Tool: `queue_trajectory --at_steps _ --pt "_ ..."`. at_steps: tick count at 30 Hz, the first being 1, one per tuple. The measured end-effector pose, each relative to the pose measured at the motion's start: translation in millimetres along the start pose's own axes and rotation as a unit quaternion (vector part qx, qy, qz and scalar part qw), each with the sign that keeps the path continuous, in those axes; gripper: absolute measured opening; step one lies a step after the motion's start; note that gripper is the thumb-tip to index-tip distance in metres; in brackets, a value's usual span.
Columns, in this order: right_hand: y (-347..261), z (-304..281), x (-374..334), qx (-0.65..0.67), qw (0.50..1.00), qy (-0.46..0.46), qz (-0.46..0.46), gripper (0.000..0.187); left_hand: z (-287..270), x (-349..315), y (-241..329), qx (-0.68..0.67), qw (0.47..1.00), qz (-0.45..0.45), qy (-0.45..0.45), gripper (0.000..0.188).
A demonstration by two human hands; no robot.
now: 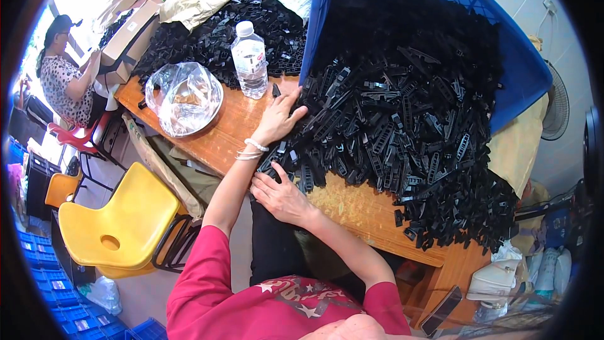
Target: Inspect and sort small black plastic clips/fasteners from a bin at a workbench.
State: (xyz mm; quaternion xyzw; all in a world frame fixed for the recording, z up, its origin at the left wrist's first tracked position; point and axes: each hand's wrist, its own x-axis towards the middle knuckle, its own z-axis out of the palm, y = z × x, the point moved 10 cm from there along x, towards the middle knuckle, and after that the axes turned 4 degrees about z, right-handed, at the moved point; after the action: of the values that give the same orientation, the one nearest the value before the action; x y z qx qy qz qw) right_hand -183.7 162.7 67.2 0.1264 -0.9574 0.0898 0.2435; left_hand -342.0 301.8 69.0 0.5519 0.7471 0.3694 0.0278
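Note:
A large heap of black plastic parts (390,132), many long and narrow with ladder-like ribs, spills over the wooden table (352,204) in front of me. My left hand (281,116), with white bands at the wrist, rests at the heap's left edge. Its fingers are stretched out and the thumb stands apart. Nearer to me, at the table's front edge, is my right hand (280,198), its fingers extended beside a few loose parts. Between the two hands lies a small strip of black parts (277,156). Neither hand visibly holds anything.
A tilted blue crate (522,88) stands behind the heap. To the left are a clear water bottle (250,63) and a plastic-covered bowl (185,101). Another black pile (214,38) lies farther back. A yellow chair (119,220) is at left; a person (66,82) sits beyond.

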Motion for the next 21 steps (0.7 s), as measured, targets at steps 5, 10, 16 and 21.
queue_trajectory --at_steps 5,10,16,21 --pt "2 -11 -12 0.007 1.0 -0.005 -0.007 0.029 1 -7 19 -0.055 0.998 0.002 0.03 0.068" --pt "19 -30 -28 0.024 0.999 -0.022 0.004 0.028 6 -9 34 -0.07 0.994 0.007 0.089 0.069" --pt "25 -53 -46 0.08 0.996 -0.034 -0.022 0.026 15 -14 55 -0.037 0.994 0.006 0.106 0.071" --pt "35 -66 -65 0.116 0.991 -0.057 -0.02 0.031 24 -16 72 0.005 0.995 0.0 0.104 0.072"
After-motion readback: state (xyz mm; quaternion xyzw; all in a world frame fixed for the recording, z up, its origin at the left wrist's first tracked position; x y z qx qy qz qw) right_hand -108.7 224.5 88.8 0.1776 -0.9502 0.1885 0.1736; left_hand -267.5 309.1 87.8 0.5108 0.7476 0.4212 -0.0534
